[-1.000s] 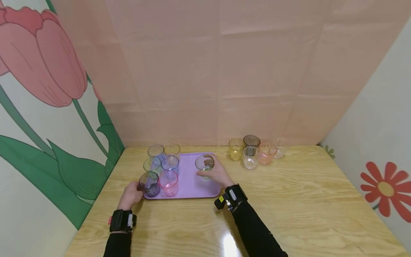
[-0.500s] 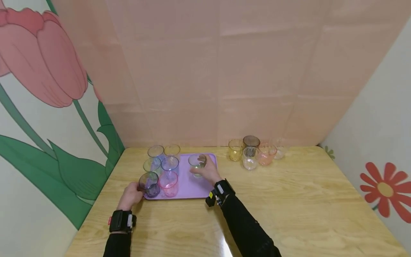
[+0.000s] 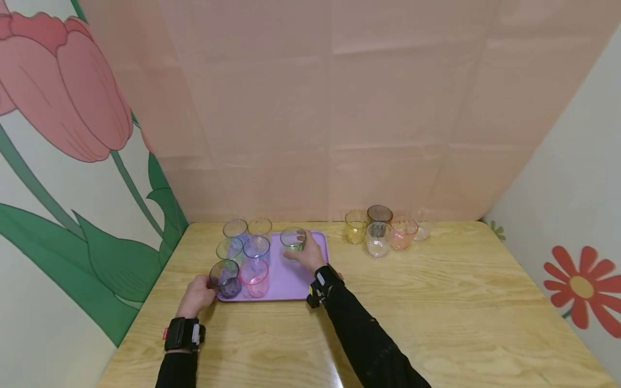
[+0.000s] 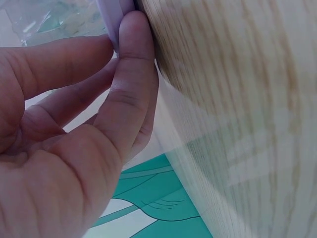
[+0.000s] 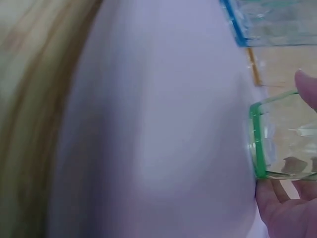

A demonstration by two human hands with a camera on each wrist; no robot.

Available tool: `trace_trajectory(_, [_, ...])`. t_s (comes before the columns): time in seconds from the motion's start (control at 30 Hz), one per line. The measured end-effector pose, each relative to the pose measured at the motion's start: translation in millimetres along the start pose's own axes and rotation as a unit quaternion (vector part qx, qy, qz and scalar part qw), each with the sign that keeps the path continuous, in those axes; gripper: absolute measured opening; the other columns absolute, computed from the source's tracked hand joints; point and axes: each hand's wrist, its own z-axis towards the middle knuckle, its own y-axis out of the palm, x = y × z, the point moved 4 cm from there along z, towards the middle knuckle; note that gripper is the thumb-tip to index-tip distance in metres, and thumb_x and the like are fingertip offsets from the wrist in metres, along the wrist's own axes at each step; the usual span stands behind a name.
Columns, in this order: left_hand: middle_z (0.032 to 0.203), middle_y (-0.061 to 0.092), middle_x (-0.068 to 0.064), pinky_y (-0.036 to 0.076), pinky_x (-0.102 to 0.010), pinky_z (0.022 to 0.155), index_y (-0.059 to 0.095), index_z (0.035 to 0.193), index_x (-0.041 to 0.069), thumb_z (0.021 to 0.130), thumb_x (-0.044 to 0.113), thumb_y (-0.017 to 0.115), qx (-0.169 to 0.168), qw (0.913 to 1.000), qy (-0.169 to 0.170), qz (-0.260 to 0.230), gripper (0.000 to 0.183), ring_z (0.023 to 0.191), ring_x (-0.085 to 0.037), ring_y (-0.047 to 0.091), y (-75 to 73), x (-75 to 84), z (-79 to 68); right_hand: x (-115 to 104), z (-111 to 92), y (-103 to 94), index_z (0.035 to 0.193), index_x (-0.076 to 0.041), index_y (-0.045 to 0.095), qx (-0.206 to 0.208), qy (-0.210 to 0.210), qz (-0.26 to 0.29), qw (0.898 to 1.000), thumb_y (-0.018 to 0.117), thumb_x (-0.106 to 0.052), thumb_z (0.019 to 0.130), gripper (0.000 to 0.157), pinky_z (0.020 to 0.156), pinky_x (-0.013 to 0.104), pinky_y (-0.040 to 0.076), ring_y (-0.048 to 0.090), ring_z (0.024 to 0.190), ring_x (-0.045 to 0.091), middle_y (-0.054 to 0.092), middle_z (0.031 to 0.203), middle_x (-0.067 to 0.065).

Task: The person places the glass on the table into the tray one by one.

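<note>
My right hand (image 3: 312,256) grips a green-tinted glass (image 3: 292,240) over the back part of the purple tray (image 3: 286,288). In the right wrist view, the green base (image 5: 257,141) of this glass shows close to the tray, with thumb and fingers on either side. My left hand (image 3: 196,296) is at the tray's front left corner. Up close, its fingers and thumb pinch the tray edge (image 4: 113,22). Beside that hand stands a dark grey glass (image 3: 226,280), with a pink glass (image 3: 255,277) to its right on the tray.
Behind these stand a blue glass (image 3: 257,248), a pale green glass (image 3: 229,249) and two more glasses at the back. Off the tray to the right is a cluster with a yellow glass (image 3: 356,226), a smoky one (image 3: 380,214) and several others on the wooden table (image 3: 466,302).
My right hand has carried the green-tinted glass leftward over the tray, toward the glasses there. The left hand has stayed at the tray corner.
</note>
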Motion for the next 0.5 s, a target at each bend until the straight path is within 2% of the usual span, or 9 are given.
trace_trajectory(0.17, [0.092,0.07,-0.018,0.049,-0.033,0.069,0.069,0.103,-0.013,0.085,-0.007,0.057,-0.001,1.0,-0.007,-0.006,0.023,0.082,-0.027,0.062,0.6,-1.6,-0.3,2,9,8.9,0.149,0.001,0.048,0.015,-0.008,-0.041,0.999,0.094,-0.012,0.077,0.087,0.111,0.055,0.049,0.061,0.131,0.047,0.063,0.142,0.03])
trace_trajectory(0.33, [0.094,0.071,-0.019,0.053,-0.039,0.074,0.069,0.105,-0.013,0.085,-0.006,0.057,-0.001,1.0,-0.003,0.005,0.024,0.084,-0.028,0.062,0.7,-1.5,0.4,-3,15,11.7,0.149,0.003,0.047,0.016,0.002,-0.081,0.997,0.094,-0.016,0.078,0.087,0.115,0.056,0.046,0.059,0.133,0.049,0.062,0.143,0.031])
trace_trajectory(0.5, [0.093,0.071,-0.018,0.049,-0.032,0.069,0.069,0.104,-0.012,0.086,-0.006,0.058,0.001,1.0,-0.002,-0.006,0.023,0.083,-0.028,0.062,1.1,-1.8,0.7,-12,18,9.2,0.149,0.004,0.047,0.029,0.004,-0.116,0.993,0.093,-0.016,0.078,0.087,0.114,0.057,0.046,0.059,0.132,0.051,0.063,0.141,0.031])
